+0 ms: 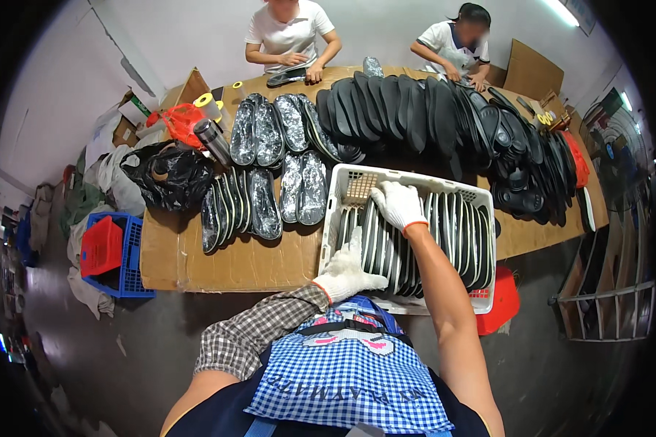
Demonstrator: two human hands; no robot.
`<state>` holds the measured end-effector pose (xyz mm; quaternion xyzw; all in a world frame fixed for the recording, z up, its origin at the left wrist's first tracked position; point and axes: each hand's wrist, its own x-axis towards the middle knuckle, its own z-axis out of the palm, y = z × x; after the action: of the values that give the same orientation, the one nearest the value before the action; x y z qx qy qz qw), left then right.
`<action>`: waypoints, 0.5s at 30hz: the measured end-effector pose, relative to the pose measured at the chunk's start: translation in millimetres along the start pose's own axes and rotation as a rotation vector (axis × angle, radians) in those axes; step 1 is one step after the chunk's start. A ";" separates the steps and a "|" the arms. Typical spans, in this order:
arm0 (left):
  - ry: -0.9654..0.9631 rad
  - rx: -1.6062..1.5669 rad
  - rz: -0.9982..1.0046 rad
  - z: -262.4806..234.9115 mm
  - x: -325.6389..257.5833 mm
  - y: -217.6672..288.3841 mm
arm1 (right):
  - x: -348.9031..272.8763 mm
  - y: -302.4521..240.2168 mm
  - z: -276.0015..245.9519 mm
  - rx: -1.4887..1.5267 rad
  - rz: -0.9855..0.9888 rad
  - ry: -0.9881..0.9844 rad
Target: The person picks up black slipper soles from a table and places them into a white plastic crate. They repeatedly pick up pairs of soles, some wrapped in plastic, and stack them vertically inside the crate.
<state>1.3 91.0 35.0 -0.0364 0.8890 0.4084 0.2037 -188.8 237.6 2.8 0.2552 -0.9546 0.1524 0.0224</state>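
A white plastic basket (pixel 408 175) stands at the table's near edge, packed with a row of dark shoe soles (pixel 455 233) with pale edges, set on their sides. My right hand (pixel 399 205), in a white knitted glove, lies over the far ends of the soles toward the left of the row, its fingers curled around them. Inside the basket's near left part is my left hand (pixel 348 269), also gloved, with fingers stretched out and thumb apart against the soles' near ends. A few more soles lean at the basket's left wall, partly hidden by that hand.
Silvery-patterned soles (pixel 268 131) lie left of the basket on the cardboard-covered table (pixel 197 266). Black soles (pixel 393 109) pile up behind. A thermos (pixel 211 138) and black plastic bag (pixel 166 175) stand left, near a blue crate (pixel 131 255). Two people work across the table.
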 end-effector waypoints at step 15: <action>-0.013 -0.181 0.017 -3.3 -5.4 12.0 | -43.0 -12.9 -19.6 0.000 -0.075 0.138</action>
<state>2.4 95.9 47.6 -0.0444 0.8476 0.4888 0.2018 -145.7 253.6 19.9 0.2795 -0.9405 0.1687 0.0939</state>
